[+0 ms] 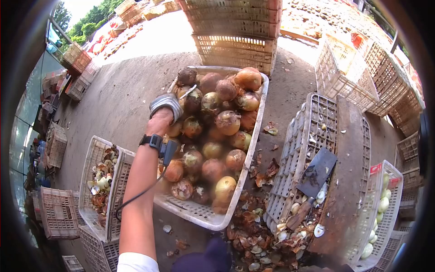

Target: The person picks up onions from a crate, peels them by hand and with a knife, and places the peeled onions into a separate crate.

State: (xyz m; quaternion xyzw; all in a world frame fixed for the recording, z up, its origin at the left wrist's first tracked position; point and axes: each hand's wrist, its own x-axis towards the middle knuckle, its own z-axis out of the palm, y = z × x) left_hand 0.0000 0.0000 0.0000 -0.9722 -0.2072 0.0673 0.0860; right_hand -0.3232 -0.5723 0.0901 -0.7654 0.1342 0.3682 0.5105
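My left hand (166, 108), in a grey-white glove with a wristband below it, is over the left edge of a white crate (259, 131) full of brown-skinned onions (228, 123). Its fingers are curled, and a thin pale strip or blade (187, 92) extends from them over the onions. What the fingers wrap round is too small to name. My right hand does not show. To the right, a cleaver (317, 172) with a wooden handle lies on an upturned crate (297, 149) beside a wooden board (346, 181).
Onion skins (263, 231) litter the ground. A crate of scraps (93, 158) stands left; a crate of peeled onions (394, 181) stands right. Stacked crates (235, 31) rise behind the onions, with more crates (337, 72) at back right.
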